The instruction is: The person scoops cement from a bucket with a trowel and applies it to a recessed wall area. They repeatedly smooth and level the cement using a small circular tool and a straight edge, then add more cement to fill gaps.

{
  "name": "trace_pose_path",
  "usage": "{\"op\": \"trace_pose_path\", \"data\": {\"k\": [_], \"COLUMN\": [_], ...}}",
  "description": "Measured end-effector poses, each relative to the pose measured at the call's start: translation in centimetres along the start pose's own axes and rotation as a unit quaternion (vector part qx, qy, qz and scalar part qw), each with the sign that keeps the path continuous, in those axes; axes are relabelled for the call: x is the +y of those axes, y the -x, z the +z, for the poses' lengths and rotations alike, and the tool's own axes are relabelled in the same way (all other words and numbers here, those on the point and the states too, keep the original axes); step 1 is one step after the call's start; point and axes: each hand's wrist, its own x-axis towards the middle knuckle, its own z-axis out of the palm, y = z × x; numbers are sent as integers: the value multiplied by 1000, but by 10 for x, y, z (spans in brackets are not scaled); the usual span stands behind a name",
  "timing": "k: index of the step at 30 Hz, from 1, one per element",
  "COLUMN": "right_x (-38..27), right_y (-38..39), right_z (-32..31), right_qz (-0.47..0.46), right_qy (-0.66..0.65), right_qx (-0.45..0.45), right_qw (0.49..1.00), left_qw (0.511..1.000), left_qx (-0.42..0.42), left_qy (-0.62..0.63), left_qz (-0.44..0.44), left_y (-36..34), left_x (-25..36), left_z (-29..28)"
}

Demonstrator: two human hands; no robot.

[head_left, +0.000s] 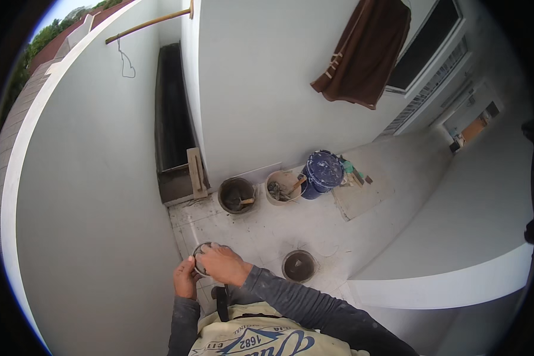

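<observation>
Low in front of my body, my left hand [186,277] grips the near left side of a small round container [196,267] with a dark rim and grey inside. My right hand [224,265] reaches across from the right, its bent fingers over the container's opening. Whether those fingers pinch anything is hidden by the back of the hand. Beyond my hands stands a dark bucket [222,200] with a wooden-handled tool [247,202] in it. Another dark bucket [286,268] sits on the floor to the right of my hands.
Along the wall stand a pale bucket [277,199] holding tools and a lidded blue bucket [314,185]. A wooden float [196,172] leans by a dark recess [175,113]. A brown towel [365,56] hangs on the wall; a low wall [95,196] rises at left.
</observation>
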Motion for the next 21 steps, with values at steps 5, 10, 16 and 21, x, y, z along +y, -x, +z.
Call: {"op": "trace_pose_path", "data": {"k": [5,10,16,21], "right_x": [23,56,96,136], "right_y": [-111,-224,-330,-402], "right_z": [-10,-33,-21,35], "right_qz": [-78,-132,-138,-116], "right_qy": [-3,34,16,-31], "right_qx": [-84,-81,-153,-108], "right_qw": [993,987,978,987], "left_qw": [998,990,980,983], "left_qx": [52,138,195,175], "left_qy": [9,27,39,50], "left_qz": [-25,8,-4,-19], "left_y": [-71,-165,-254,-343], "left_x": [17,55,59,19], "left_z": [-40,-53,-75,-127]}}
